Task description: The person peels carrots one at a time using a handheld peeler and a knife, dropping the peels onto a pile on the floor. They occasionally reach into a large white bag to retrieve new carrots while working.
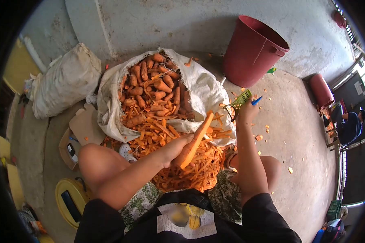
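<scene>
My left hand (175, 150) is closed round a long orange carrot (197, 139) with a smooth, peeled-looking surface, tilted up to the right. In my right hand (247, 114) is a green slotted hand tool (243, 98); a blue tip (256, 101) sticks out at the right of the fist. This hand is raised to the right of the carrot, apart from it. Beneath the carrot lies a big heap of orange peelings (190, 174) between my legs. Behind it, an opened white sack (209, 87) spills whole carrots (162, 86).
A tall red bin (249, 52) stands against the wall, and a full white sack (67, 83) leans at left. Near my left knee are a cardboard box (84, 126) and a yellow lid (65, 190) with a phone (71, 205). A person (351, 127) sits far right.
</scene>
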Demonstrator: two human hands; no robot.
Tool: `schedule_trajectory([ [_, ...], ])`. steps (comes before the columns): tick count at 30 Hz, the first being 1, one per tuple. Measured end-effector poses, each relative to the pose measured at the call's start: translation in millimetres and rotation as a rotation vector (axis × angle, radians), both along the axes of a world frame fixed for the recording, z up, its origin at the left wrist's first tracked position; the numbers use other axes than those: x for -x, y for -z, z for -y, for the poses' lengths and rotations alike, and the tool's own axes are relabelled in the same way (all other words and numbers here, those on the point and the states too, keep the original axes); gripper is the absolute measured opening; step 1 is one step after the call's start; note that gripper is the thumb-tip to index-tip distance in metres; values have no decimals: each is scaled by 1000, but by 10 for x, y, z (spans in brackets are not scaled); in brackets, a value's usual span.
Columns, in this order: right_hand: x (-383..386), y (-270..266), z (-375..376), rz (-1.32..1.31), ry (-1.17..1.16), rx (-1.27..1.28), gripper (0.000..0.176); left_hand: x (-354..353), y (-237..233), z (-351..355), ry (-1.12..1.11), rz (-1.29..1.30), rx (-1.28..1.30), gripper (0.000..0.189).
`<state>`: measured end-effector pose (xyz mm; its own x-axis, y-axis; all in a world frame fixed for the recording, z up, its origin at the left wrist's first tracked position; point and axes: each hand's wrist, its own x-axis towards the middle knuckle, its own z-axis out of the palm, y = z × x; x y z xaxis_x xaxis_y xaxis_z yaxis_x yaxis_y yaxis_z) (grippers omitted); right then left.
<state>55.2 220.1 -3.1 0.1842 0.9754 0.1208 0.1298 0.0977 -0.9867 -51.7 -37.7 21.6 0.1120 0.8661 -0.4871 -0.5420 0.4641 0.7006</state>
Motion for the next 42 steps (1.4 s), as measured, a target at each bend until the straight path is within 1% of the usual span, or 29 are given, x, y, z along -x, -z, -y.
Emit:
schedule_trajectory([
  [2,119,-253,294,-58,-95,3,28,-2,26,-2,-192,119,106,44],
  [3,189,-325,458,-117,-187,4,27,26,75,-9,-194,120,108,44],
  [4,222,-280,571,-40,-315,-16,26,77,164,-36,-174,162,80,42],
  [5,297,-395,837,-167,-440,116,27,113,261,-65,-154,205,52,40],
  [6,361,-290,953,-130,-483,125,28,132,360,-94,-148,347,-30,38],
  [7,362,-427,1167,-27,-601,98,29,134,353,-107,-152,350,-32,38],
  [8,392,-358,1272,11,-614,26,30,131,342,-128,-220,281,55,37],
  [9,428,-483,1471,-62,-633,104,29,128,338,-139,-286,211,143,36],
  [10,422,-399,1504,40,-639,-28,29,133,395,-158,-330,342,81,34],
  [11,422,-321,1521,140,-641,-161,29,123,415,-147,-331,343,82,34],
  [13,440,-340,1589,142,-638,-122,29,72,209,-115,-370,442,84,30],
  [18,438,-221,1597,150,-651,-51,29,46,293,-91,-356,473,27,30],
  [20,423,-208,1552,258,-608,-96,28,52,387,-121,-352,476,17,29],
  [22,432,-103,1410,244,-538,-101,27,83,499,-166,-224,258,-40,31],
  [23,437,-68,1302,229,-470,-108,28,50,458,-135,-223,258,-40,31],
  [25,357,-144,873,416,-311,-19,28,-68,4,-33,-70,56,147,36],
  [27,221,153,320,366,-116,-109,28,-82,-19,7,26,32,130,40],
  [29,70,190,51,370,30,-149,29,-96,-160,33,109,-34,95,39],
  [30,35,109,33,190,-4,-20,30,-64,-91,32,154,-41,45,39],
  [31,51,76,60,190,-3,-20,30,-23,-37,28,155,-42,45,39],
  [33,127,16,177,-11,-77,-4,31,61,44,11,35,132,26,40],
  [34,180,-11,284,-38,-176,55,28,101,72,1,-12,194,75,39],
  [35,243,-20,420,-28,-297,-12,26,115,142,-30,-16,196,73,39],
  [36,326,-285,765,-110,-388,136,25,125,234,-69,-151,235,126,38],
  [38,432,-343,1138,-111,-577,117,27,108,201,-111,-372,195,158,35],
  [39,433,-239,1239,39,-606,44,26,120,206,-124,-368,196,159,35],
  [40,453,-286,1383,49,-648,61,24,138,228,-141,-397,256,151,33],
  [41,447,-316,1475,95,-650,-49,26,156,267,-148,-428,316,143,32],
  [42,453,-282,1510,92,-667,-56,26,169,273,-159,-365,280,79,31],
])
